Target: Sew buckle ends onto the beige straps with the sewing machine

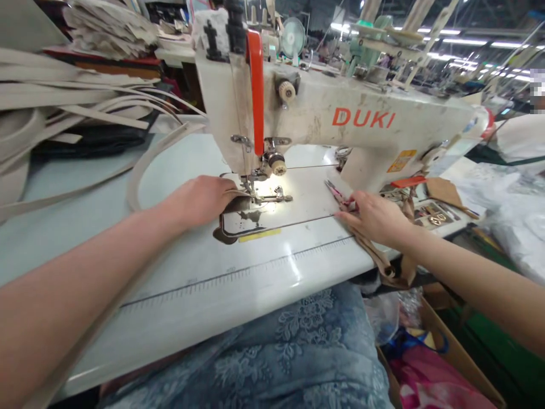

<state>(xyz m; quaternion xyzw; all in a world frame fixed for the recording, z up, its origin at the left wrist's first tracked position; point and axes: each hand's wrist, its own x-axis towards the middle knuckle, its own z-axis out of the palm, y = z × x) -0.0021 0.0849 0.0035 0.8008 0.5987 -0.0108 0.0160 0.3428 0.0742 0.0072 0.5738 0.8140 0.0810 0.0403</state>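
My left hand (200, 199) is closed on a narrow beige strap (237, 193), close to the presser foot (251, 190) of a sewing machine (315, 108). The strap's end lies at the foot, and a lit patch surrounds the needle area. On the right of the machine bed, my right hand (374, 218) has its fingers around the pink-red handle of a small pair of scissors (336, 194). The scissor blades point away to the upper left, apart from the strap. My right palm and part of the handle are hidden.
Long beige strips (85, 91) are heaped at the left. A small tray (436, 216) with metal rings sits at the right end of the table (272, 278). Brown strips hang over the front edge. Below right stands a cardboard box (464, 352) with pink and clear plastic.
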